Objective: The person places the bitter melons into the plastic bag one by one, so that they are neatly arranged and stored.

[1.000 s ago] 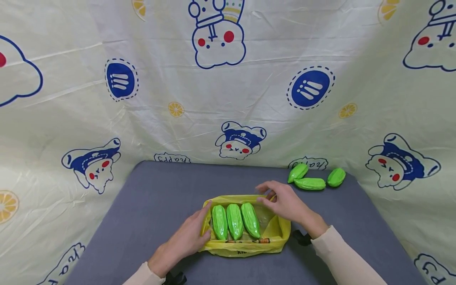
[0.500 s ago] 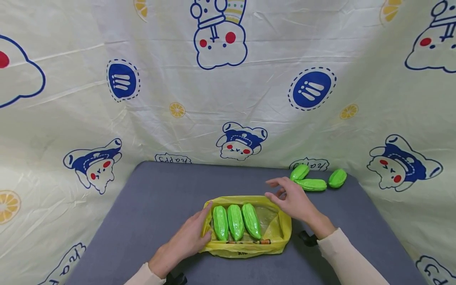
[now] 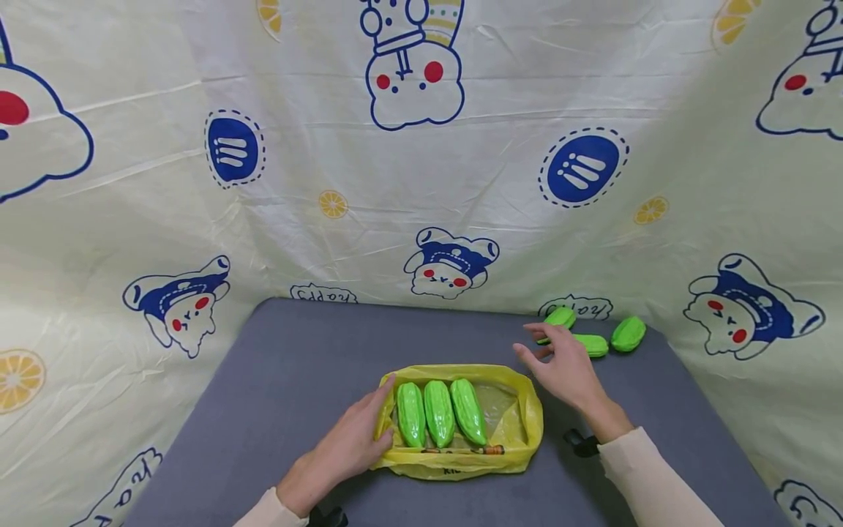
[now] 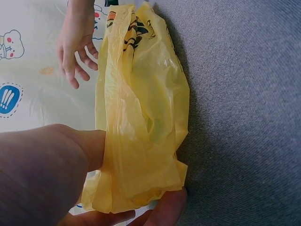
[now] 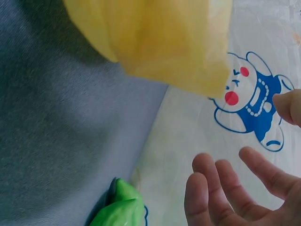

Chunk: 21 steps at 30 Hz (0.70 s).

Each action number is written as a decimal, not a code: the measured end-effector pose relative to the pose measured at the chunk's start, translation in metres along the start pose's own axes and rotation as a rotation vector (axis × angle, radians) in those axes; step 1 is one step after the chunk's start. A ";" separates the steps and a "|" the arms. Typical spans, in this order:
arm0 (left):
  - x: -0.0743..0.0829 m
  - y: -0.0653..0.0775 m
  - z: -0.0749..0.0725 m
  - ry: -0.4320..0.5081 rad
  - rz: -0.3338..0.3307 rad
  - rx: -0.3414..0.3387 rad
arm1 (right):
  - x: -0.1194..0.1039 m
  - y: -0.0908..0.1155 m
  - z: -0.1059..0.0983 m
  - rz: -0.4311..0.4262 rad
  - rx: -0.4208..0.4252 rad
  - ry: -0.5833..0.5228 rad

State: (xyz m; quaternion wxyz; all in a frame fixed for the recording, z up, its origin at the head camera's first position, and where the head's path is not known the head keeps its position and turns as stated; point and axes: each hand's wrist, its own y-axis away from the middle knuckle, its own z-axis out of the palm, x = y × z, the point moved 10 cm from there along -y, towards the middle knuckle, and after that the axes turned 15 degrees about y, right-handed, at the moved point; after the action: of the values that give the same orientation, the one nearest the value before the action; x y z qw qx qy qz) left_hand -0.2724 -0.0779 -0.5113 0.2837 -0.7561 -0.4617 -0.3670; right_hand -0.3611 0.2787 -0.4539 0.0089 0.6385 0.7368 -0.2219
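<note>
My left hand (image 3: 349, 437) grips the left end of an open yellow plastic bag (image 3: 454, 465). In the left wrist view its thumb tip is hidden behind the bag's plastic (image 4: 127, 117), with fingers at the lower end. Inside the bag lie three glossy green bitter melons (image 3: 439, 415) side by side, filling its left and middle. My right hand (image 3: 571, 372) is above the table to the right of the bag, empty, fingers loosely bent and apart. Just beyond it are more bitter melons: one (image 3: 561, 317) behind its fingers, one (image 3: 595, 345) partly covered by the hand, one (image 3: 628, 334) farther right.
A grey cloth-covered table (image 3: 296, 359) carries everything. Behind and beside it hangs a pale printed curtain (image 3: 369, 249) with cartoon figures, meeting the table's back edge near the loose melons. A dark wrist strap (image 3: 581, 443) shows at the right wrist.
My right hand has moved from above the bag's back right corner rightward, toward the loose bitter melons. The left hand has kept its place on the bag. The head view has shifted slightly.
</note>
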 end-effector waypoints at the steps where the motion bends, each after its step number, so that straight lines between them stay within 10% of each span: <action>1: 0.000 0.000 0.000 -0.001 0.001 -0.001 | 0.003 0.000 -0.001 0.013 0.004 0.003; 21: 0.005 0.000 -0.002 0.004 0.047 -0.001 | 0.069 0.009 0.004 0.225 0.013 0.036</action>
State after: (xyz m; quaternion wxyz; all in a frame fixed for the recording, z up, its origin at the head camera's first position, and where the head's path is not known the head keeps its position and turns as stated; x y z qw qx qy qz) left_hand -0.2713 -0.0774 -0.5059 0.2929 -0.7660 -0.4432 -0.3621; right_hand -0.3662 0.3426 -0.4813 0.0162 0.7213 0.6589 -0.2127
